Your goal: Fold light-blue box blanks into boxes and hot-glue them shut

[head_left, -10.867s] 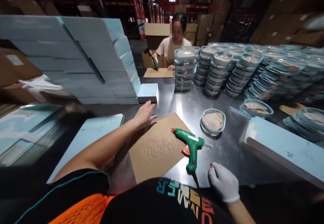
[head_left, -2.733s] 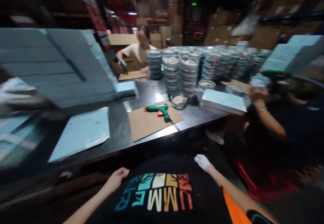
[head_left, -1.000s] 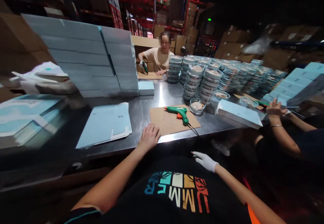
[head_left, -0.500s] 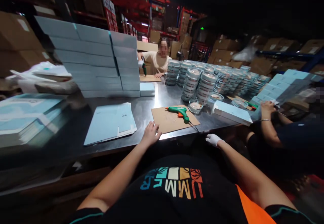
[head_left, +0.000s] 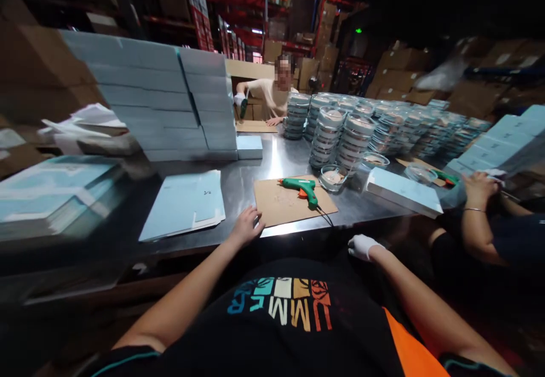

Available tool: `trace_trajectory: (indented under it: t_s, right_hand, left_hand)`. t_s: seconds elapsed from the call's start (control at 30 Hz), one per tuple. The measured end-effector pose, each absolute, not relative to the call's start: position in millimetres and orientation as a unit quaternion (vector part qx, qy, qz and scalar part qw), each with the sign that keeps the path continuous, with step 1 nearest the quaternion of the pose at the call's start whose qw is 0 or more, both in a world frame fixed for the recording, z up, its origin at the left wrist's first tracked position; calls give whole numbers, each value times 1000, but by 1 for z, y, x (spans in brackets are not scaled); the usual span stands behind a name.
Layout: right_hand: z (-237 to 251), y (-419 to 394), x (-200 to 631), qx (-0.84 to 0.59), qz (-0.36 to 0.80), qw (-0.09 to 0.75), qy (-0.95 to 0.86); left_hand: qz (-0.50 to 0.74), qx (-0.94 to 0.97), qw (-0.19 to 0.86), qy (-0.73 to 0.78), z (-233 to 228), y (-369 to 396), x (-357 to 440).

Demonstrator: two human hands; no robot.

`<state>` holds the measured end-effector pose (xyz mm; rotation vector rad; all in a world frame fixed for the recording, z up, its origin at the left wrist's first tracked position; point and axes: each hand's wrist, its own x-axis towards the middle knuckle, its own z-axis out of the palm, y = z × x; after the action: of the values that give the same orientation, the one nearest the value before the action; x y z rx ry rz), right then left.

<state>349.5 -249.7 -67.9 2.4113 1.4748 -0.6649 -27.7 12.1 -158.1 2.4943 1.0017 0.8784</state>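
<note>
My left hand [head_left: 248, 225], bare, rests at the table's front edge beside the left side of a brown cardboard sheet [head_left: 272, 209]. Its fingers are loosely bent and apart, with nothing in them. On the sheet lies a green glue gun [head_left: 300, 185] with an orange trigger and nozzle, its cord running off the front edge. My right hand [head_left: 363, 247] wears a white glove and hangs just in front of the table edge. Its fingers are slightly bent and hold nothing that I can see. Left of the sheet lies a small pile of flat light-blue sheets [head_left: 181, 204].
A wall of light-blue boxes [head_left: 149, 99] stands at the back left. Stacked round clear containers [head_left: 327, 133] fill the right side, near a long blue box [head_left: 404, 191]. One person [head_left: 272, 96] is across the table, another person's arm [head_left: 479, 212] at the right.
My left hand has drawn slightly left and down, its fingers more bent. The gloved right hand has dropped a little, fingers curling slightly. The camera view has shifted; the glue gun stays on the cardboard.
</note>
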Motion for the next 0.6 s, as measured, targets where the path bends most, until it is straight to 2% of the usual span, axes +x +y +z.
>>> trace_trajectory:
  t_s: [0.2,0.43,0.6]
  right_hand:
    - [-57,-226,346,776,-290,27,559]
    - [-64,-229,387,809,-292,73,504]
    - [-77,-238,366,823,-261,70,500]
  left_hand:
    - [257,887,139,356,-155,14,-36]
    - [211,899,145,354,-157,13,-47]
    - [181,919,127,326,-148,11,-43]
